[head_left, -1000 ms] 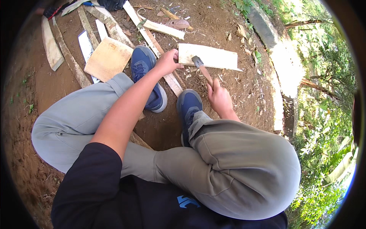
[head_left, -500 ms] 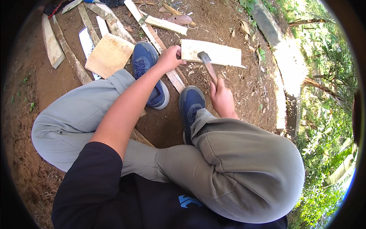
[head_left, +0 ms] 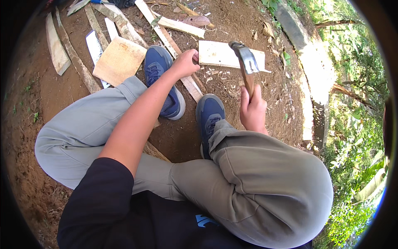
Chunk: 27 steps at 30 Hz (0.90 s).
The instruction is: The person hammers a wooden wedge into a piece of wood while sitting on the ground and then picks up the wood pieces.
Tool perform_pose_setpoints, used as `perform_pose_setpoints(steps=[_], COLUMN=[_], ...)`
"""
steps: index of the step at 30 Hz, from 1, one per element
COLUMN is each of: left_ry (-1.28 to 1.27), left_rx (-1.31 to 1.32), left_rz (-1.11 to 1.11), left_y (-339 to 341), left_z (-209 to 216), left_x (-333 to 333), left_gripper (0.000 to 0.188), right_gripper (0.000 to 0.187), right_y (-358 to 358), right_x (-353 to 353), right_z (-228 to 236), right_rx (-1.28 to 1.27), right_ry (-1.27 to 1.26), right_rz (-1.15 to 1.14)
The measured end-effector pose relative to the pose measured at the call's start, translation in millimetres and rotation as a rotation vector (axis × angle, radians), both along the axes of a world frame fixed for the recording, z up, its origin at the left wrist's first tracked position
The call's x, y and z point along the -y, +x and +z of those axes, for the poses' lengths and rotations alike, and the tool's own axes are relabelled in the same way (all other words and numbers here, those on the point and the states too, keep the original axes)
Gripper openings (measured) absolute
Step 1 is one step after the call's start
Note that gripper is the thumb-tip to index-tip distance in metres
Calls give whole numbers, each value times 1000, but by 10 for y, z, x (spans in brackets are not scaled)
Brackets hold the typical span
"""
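Observation:
My right hand point(head_left: 253, 108) is closed around the wooden handle of a claw hammer point(head_left: 247, 76). The metal head is raised and covers part of a pale wooden board point(head_left: 219, 53). This board lies crosswise beyond my shoes, with a thin splinter sticking out at its lower right corner. At the board's left end, my left hand point(head_left: 185, 64) has its fingers curled and pinches that edge. Its fingertips are partly hidden, and a long narrow wooden strip point(head_left: 191, 88) runs beneath the hand.
My blue shoes point(head_left: 210, 116) stand close to the work. A square wooden piece point(head_left: 119, 61) lies left of them, among several planks and strips. Wood shavings point(head_left: 226, 79) litter the brown soil. A stone edge point(head_left: 291, 25) and green plants point(head_left: 356, 74) border the right side.
The hammer has lifted off the board and moved right, its head rising toward me. My left hand stays at the board's left end, and the board looks slightly shifted to the right.

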<state>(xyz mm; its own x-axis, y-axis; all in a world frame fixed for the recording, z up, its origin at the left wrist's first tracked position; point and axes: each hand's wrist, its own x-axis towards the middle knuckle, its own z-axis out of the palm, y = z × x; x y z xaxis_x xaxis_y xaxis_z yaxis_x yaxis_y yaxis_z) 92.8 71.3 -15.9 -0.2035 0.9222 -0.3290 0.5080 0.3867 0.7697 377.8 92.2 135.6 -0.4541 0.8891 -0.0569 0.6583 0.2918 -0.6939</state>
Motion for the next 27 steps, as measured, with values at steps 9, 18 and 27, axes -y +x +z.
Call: perform_pose_setpoints(steps=[9,18,27], left_ry=[-57,-77,-110], left_rx=[41,-13,-7], left_rz=[249,174,179], left_y=[-44,16,-2], left_z=[-97,86,27], left_x=[-91,-188,-231], left_gripper=[44,42,40], right_gripper=[37,38,21], right_y=[175,209,290], right_x=[-289,-146,-159], right_z=[-9,-180,-508], right_rx=[5,113,419], right_ry=[-547,-282,-117], right_rz=[72,191,229])
